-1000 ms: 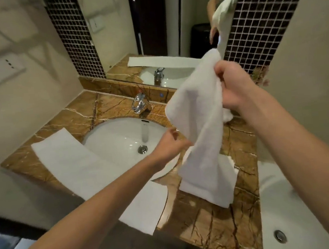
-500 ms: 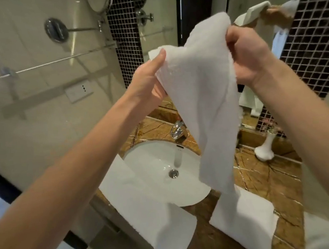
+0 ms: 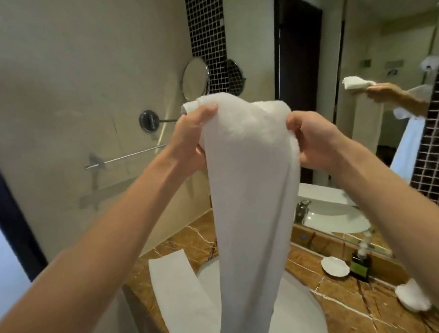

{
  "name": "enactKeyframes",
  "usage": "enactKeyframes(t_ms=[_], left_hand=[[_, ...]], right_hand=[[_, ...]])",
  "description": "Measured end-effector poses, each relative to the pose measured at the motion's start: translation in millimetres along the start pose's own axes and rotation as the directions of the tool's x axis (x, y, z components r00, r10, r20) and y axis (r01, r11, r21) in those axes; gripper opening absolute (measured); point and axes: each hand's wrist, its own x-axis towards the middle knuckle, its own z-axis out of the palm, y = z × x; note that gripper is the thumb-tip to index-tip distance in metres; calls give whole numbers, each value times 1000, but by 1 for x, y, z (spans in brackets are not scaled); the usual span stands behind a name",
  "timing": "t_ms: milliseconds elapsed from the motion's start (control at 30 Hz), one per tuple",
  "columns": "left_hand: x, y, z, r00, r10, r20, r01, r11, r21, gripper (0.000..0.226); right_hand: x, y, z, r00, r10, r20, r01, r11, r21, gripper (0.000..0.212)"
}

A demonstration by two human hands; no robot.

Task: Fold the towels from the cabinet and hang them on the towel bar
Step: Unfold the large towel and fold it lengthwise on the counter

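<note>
Both hands are raising a long white terry towel high above the round white basin. Its top is bunching between them and its length is hanging straight down as a narrow band, with the lower end dangling over the basin's front. The left hand is gripping the top left corner, its fingers curling over the upper edge and a small roll of cloth poking out beyond them. The right hand is pinching the top right edge, its fingers closing round the fabric.

The towel is looking folded lengthwise, so I am judging the folding step as nearly done and the hanging step as just starting. The thin chrome towel bar is sitting on the beige wall to the left of the left hand, not touching the cloth. The next move is calling for swinging the towel left, carrying it over the bar, and draping it so both halves are hanging evenly without the fold opening.

A second white towel is lying flat on the brown marble bench, its end overlapping the basin's left rim, probably waiting for its turn
</note>
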Motion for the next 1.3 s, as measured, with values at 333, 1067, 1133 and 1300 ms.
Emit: enactKeyframes(t_ms=[333,1067,1133,1300], left_hand=[[-8,22,-21,999,-19,37,17,998,67,51],[2,2,-37,901,16,-434,47,990,135,29],[1,0,-36,919,10,-395,71,979,192,20],[-4,-1,-34,923,-12,-384,126,953,274,18]], right_hand=[[9,-6,27,988,73,137,-63,995,-72,38],[17,2,42,898,-358,-258,303,925,-229,11],[18,3,40,898,-349,-268,291,928,-233,14],[19,2,39,897,-347,-275,286,928,-240,18]])
